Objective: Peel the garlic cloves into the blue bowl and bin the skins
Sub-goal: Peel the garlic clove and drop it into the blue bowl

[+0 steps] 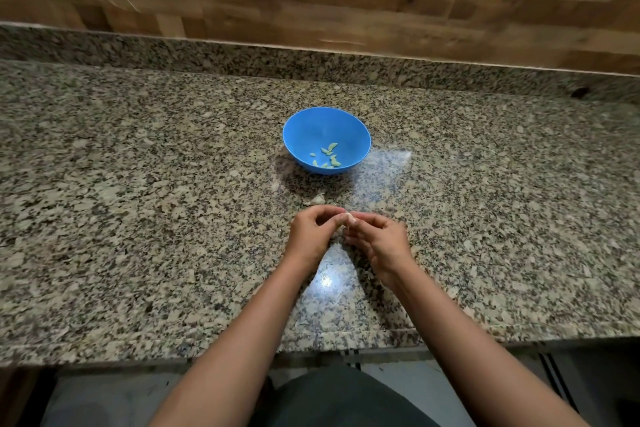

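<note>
A blue bowl [326, 126] stands on the granite counter with several peeled garlic cloves [328, 156] in its bottom. In front of it my left hand [313, 229] and my right hand [379, 239] meet over the counter, fingers curled. Between their fingertips they pinch a pale garlic clove [347, 218], mostly hidden by the fingers. A small whitish garlic piece [317, 199] lies on the counter between the bowl and my hands.
The speckled granite counter [138, 201] runs left and right, with a raised granite lip and a wooden wall [311, 10] behind it. Its front edge [207, 354] is near my body. A dark spot [580, 92] marks the far right.
</note>
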`<action>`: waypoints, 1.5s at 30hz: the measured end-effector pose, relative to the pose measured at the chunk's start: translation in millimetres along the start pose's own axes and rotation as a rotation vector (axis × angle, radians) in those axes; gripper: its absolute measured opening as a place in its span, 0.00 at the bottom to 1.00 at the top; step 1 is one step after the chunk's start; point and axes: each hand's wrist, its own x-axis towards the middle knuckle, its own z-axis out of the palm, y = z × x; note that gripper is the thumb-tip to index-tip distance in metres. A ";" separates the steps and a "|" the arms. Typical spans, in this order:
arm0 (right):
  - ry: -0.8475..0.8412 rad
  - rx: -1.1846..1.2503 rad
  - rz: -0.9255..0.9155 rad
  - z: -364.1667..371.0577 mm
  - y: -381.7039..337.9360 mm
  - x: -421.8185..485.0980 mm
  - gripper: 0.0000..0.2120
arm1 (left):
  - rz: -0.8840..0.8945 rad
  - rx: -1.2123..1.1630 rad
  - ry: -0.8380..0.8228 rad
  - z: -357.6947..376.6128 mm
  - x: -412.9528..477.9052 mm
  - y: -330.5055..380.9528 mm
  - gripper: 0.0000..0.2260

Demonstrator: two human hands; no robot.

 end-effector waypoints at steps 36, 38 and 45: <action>-0.101 0.080 0.130 -0.6 -16.0 -3.2 0.03 | 0.223 0.598 -0.139 -10.3 -3.2 22.2 0.11; -0.128 0.023 0.102 1.0 -17.0 -4.9 0.03 | 0.245 0.647 -0.171 -8.2 -2.4 20.9 0.11; -0.343 -0.239 0.103 -3.9 -34.5 -6.2 0.07 | 0.275 0.616 -0.227 -10.6 -4.1 22.0 0.10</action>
